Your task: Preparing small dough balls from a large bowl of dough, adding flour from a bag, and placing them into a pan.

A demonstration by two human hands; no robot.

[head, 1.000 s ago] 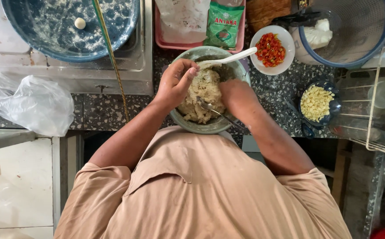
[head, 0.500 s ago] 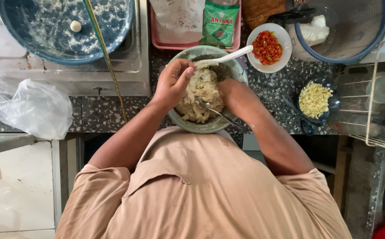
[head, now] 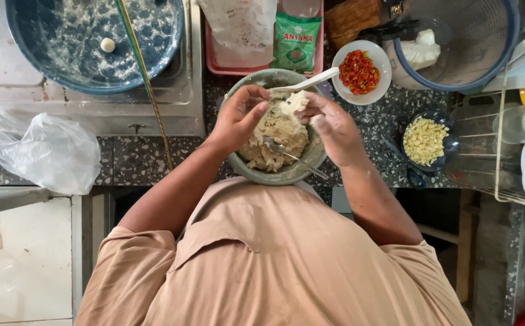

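left hand + right hand pinch pale dough lump | over grey bowl of mixture | metal spoon inside

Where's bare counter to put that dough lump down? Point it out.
Bare speckled counter lies between the plastic bag and the mixing bowl. Right of the bowl is crowded: chilli bowl, garlic bowl, dish rack.

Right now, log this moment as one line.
left hand: over bowl | right hand: pinching dough piece | metal spoon: in mixture
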